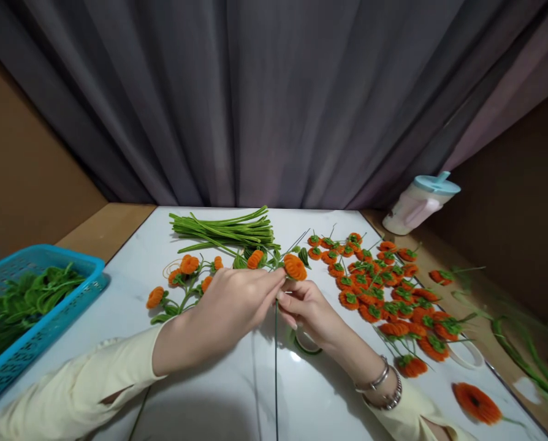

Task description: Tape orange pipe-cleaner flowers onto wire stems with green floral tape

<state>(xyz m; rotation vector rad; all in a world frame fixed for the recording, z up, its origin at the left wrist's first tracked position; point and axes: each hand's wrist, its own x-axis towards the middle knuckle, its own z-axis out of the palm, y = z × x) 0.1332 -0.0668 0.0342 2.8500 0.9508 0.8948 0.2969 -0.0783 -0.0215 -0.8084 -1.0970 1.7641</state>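
Observation:
My left hand and my right hand meet at the middle of the white table. Fingers of both are pinched together around a thin green stem that hangs down between them. An orange flower sits just above my right fingertips, with green leaves beside it. Another orange flower shows behind my left hand. Left of that hand, a branch with several orange flowers and green leaves lies on the table, partly covered by the hand.
Green stems lie in a bundle at the back. Many small orange flowers spread over the right side, with a larger one near the front. A blue basket of leaves stands left, a lidded cup back right.

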